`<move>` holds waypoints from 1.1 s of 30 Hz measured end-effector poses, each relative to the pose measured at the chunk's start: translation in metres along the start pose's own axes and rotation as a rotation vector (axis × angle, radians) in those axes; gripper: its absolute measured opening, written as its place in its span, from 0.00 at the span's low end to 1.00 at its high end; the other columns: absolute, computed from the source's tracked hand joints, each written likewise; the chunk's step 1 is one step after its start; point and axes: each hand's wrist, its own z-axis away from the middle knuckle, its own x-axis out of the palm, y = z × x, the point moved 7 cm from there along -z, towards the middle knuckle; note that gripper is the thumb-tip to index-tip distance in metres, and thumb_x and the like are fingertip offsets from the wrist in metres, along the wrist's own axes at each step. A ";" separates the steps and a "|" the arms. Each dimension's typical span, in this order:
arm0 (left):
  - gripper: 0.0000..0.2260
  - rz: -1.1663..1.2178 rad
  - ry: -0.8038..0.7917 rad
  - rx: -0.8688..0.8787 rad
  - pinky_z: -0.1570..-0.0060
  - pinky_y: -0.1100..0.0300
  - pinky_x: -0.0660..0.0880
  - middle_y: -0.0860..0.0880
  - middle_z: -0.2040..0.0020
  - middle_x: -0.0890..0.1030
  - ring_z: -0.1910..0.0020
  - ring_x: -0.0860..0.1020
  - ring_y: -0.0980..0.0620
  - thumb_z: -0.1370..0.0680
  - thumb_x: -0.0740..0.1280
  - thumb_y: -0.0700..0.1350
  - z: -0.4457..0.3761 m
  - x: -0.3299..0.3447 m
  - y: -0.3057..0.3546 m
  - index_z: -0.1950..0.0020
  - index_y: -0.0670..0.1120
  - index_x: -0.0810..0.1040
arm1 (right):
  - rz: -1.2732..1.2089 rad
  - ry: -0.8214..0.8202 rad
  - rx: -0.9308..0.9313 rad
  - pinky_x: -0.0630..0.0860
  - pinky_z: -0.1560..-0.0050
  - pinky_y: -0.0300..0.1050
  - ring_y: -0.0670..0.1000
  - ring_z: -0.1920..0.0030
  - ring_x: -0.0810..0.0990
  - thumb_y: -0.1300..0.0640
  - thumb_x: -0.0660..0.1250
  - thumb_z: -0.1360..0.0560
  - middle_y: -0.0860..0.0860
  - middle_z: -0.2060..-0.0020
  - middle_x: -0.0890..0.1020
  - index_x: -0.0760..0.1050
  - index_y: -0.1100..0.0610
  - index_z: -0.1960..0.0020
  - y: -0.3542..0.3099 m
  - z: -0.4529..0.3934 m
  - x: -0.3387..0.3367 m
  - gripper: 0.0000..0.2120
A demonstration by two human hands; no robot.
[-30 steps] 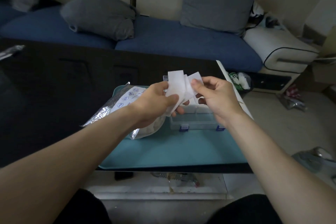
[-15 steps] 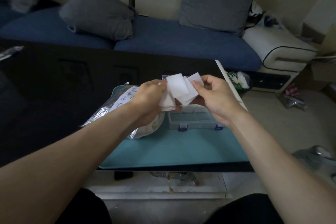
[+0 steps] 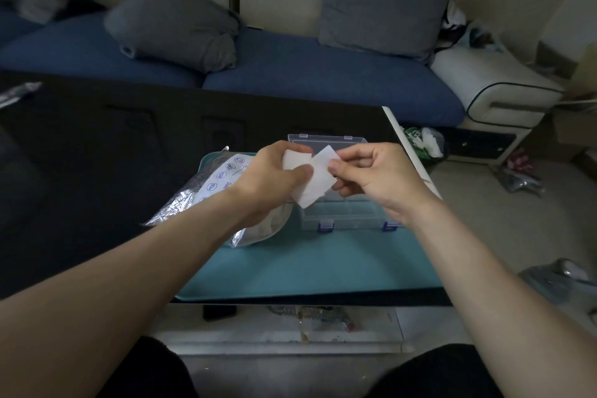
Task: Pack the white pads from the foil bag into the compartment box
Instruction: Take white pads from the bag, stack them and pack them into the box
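A dark desk (image 3: 97,171) in front of a blue sofa (image 3: 323,87) carries a teal mat (image 3: 307,265). On the mat stands the clear compartment box (image 3: 342,213), lid open. Above the box, the left hand (image 3: 268,179) grips white pads (image 3: 295,160), fingers curled round them, while the right hand (image 3: 374,174) pinches one pad (image 3: 318,178) between thumb and fingers. The foil bag (image 3: 206,191) lies just left of the box.

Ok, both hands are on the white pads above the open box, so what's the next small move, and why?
Probably peel one pad free with the right hand and lower it into the compartment box. The left hand holds the bunch of white pads, the right pinches the fanned-out outer one, and the box lies open directly beneath them on the teal mat.
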 end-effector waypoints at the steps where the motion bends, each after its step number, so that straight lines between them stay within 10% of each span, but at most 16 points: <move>1: 0.13 0.007 -0.003 -0.013 0.68 0.64 0.79 0.46 0.50 0.79 0.58 0.79 0.54 0.21 0.67 0.36 0.000 0.001 -0.001 0.37 0.43 0.75 | -0.012 0.004 0.009 0.80 0.64 0.42 0.49 0.65 0.85 0.64 0.74 0.26 0.53 0.63 0.87 0.82 0.58 0.50 0.000 0.000 0.000 0.05; 7: 0.19 0.012 -0.040 0.008 0.67 0.64 0.77 0.45 0.50 0.81 0.61 0.81 0.55 0.27 0.75 0.38 0.004 0.006 0.003 0.38 0.42 0.76 | -0.030 -0.020 0.034 0.79 0.65 0.42 0.52 0.64 0.86 0.62 0.75 0.26 0.55 0.62 0.87 0.82 0.59 0.51 -0.003 0.003 0.002 0.05; 14: 0.17 0.134 -0.053 -0.055 0.71 0.59 0.79 0.35 0.54 0.81 0.71 0.82 0.48 0.24 0.63 0.26 0.006 0.007 0.001 0.37 0.36 0.73 | -0.139 0.263 -0.059 0.77 0.69 0.39 0.46 0.69 0.80 0.61 0.72 0.23 0.49 0.66 0.84 0.82 0.54 0.55 -0.011 -0.001 -0.027 0.04; 18: 0.17 0.282 -0.087 -0.118 0.69 0.56 0.80 0.31 0.53 0.80 0.67 0.83 0.43 0.25 0.61 0.24 0.005 0.010 -0.003 0.37 0.34 0.72 | -0.060 0.055 -0.117 0.76 0.67 0.40 0.46 0.68 0.78 0.61 0.71 0.23 0.48 0.66 0.84 0.83 0.54 0.52 -0.014 0.000 -0.018 0.04; 27: 0.27 0.516 -0.292 -0.327 0.68 0.57 0.77 0.40 0.58 0.81 0.66 0.78 0.44 0.15 0.51 0.58 0.011 0.033 0.001 0.40 0.36 0.75 | 0.037 0.078 -0.121 0.72 0.70 0.32 0.41 0.72 0.78 0.57 0.78 0.28 0.49 0.68 0.84 0.80 0.57 0.55 -0.013 0.002 0.008 0.08; 33: 0.16 0.422 -0.178 -0.244 0.70 0.59 0.78 0.39 0.60 0.80 0.69 0.79 0.47 0.15 0.57 0.44 0.009 0.021 -0.001 0.36 0.33 0.74 | 0.004 0.147 -0.137 0.71 0.68 0.34 0.40 0.71 0.78 0.58 0.77 0.27 0.46 0.68 0.84 0.81 0.56 0.55 -0.014 0.000 0.005 0.06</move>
